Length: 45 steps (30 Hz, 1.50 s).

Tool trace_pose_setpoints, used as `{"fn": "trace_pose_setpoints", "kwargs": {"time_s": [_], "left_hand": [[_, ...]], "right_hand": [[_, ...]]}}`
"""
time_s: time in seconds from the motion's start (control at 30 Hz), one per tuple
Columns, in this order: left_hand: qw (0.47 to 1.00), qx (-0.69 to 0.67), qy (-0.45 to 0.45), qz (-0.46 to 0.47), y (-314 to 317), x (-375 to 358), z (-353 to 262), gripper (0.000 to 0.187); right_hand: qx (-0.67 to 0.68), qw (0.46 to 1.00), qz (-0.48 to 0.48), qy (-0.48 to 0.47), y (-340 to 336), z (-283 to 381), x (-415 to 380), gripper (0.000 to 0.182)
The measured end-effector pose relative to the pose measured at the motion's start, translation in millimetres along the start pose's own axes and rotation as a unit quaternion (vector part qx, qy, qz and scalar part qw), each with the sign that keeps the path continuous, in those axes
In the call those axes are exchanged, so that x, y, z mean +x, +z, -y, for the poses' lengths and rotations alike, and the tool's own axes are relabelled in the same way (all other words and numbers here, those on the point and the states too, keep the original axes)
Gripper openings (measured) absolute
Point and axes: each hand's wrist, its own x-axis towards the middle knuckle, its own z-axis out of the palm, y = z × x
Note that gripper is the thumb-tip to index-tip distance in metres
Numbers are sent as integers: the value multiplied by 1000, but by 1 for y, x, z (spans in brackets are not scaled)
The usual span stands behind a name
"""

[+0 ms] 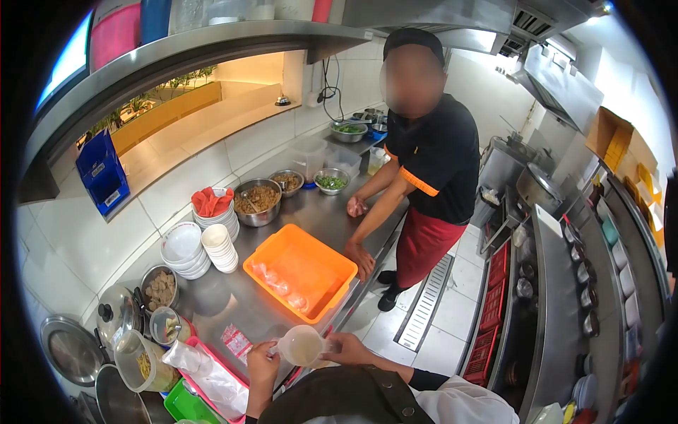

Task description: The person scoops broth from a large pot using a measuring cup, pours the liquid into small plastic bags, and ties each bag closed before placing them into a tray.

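Observation:
A translucent plastic cup [302, 344] is held near the counter's front edge, close to my body. My left hand [263, 363] has its fingers closed on the left side of the cup. On the other side, my right hand [351, 350] grips it too. The cup's contents look pale and are hard to make out. Just beyond the cup stands an orange plastic tub [325, 275] with a few clear, pinkish bags [279, 284] along its near left side. A pink-and-white packet [236, 342] lies to the left of the cup.
Beyond the tub, a co-worker [438, 155] stands with one hand on the counter [311, 208]. Stacked bowls [185, 251], smaller cups [220, 249] and metal bowls of food [257, 201] line the wall. Lidded pots [116, 314] and a pink tray [219, 367] sit left.

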Motion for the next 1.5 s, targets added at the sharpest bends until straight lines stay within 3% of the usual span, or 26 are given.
{"fn": "trace_pose_setpoints", "kwargs": {"time_s": [0.6, 0.7, 0.77, 0.87, 0.97, 1.0, 1.3, 1.5], "left_hand": [[999, -13, -16, -30, -4, -1, -12, 31], [999, 17, 10, -26, -2, 0, -2, 30], [991, 100, 73, -39, 0, 1, 4, 29], [996, 72, 49, -36, 5, 5, 16, 30], [999, 8, 21, -40, 3, 5, 14, 31], [1000, 5, -2, -30, 0, 1, 14, 31], [997, -55, -60, 10, 1, 2, 10, 33], [998, -63, -12, 3, 7, 6, 18, 36]], "right_hand": [[-1, 1000, -4, 7, -5, 4, -3, 47], [-27, 999, -18, -9, -1, -4, -1, 44], [13, 999, -13, -46, 2, -15, 2, 37], [-16, 999, -18, -49, 3, -2, 5, 26], [4, 1000, -5, 9, 5, 20, 7, 22], [49, 998, 1, 29, 8, 23, 7, 22], [-33, 999, 15, 35, 7, 27, 20, 25], [-81, 996, 17, 15, 9, 28, 29, 26]]}}
